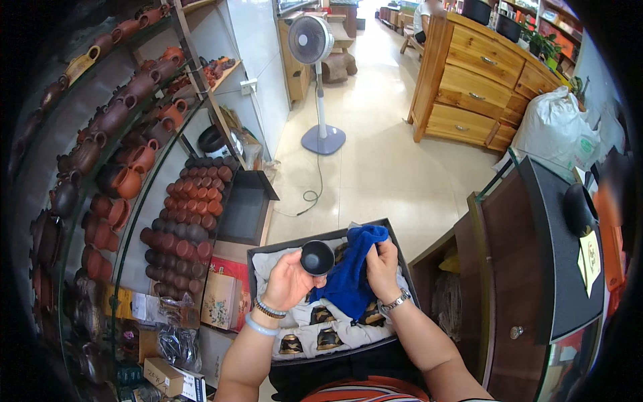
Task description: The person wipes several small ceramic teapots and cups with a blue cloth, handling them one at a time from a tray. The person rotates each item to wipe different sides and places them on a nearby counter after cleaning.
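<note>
A small black teacup rests in my left hand, its dark hollow facing up towards me. My right hand grips a blue cloth, bunched at the top and hanging down beside the cup. Both hands are above a dark box lined with pale fabric. Several black cups with gold patterning, one of them a cup near the front edge, lie in the lining. The cloth hides part of the box's contents.
On my left, glass shelves hold clay teapots and rows of small cups. A standing fan is ahead on the tiled floor, its cord trailing. A wooden drawer chest and dark cabinet stand right. A person sits far back.
</note>
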`<action>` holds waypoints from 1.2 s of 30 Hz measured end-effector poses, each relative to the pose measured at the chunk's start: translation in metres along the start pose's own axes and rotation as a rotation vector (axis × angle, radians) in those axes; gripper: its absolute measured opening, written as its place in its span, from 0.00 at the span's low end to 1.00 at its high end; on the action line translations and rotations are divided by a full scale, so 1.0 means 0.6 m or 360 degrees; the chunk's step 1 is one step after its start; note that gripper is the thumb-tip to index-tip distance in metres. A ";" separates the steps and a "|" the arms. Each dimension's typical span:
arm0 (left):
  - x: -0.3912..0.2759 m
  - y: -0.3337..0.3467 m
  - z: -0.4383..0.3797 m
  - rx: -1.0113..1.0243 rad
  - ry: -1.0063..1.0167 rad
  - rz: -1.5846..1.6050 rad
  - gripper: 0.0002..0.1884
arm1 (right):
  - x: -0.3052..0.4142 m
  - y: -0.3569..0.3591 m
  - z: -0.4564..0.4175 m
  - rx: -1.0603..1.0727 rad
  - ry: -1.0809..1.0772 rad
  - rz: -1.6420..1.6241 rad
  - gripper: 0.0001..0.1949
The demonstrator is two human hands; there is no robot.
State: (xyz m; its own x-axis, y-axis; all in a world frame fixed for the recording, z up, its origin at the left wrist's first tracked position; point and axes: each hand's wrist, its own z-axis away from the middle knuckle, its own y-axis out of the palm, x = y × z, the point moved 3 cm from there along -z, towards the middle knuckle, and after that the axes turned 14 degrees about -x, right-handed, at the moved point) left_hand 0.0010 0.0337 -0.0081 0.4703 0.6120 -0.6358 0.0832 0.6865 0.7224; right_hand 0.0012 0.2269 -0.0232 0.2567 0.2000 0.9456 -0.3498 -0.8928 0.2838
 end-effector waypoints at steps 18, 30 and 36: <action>0.024 -0.009 -0.002 0.0007 -0.0345 -0.0231 0.37 | 0.050 0.033 0.014 0.0052 -0.0443 0.0492 0.06; 0.001 -0.006 -0.008 -0.0267 -0.0256 -0.0115 0.36 | 0.007 0.006 0.000 0.0079 0.0205 -0.0059 0.08; 0.006 -0.025 -0.010 -0.0174 -0.0356 -0.0362 0.40 | 0.015 0.015 0.002 0.0239 -0.0038 0.0287 0.14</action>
State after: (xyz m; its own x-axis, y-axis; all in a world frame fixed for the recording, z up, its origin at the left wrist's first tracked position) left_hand -0.0036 0.0279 -0.0230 0.6327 0.3452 -0.6932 0.1190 0.8412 0.5275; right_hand 0.0017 0.2202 -0.0122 0.2242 0.0241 0.9743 -0.2541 -0.9637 0.0823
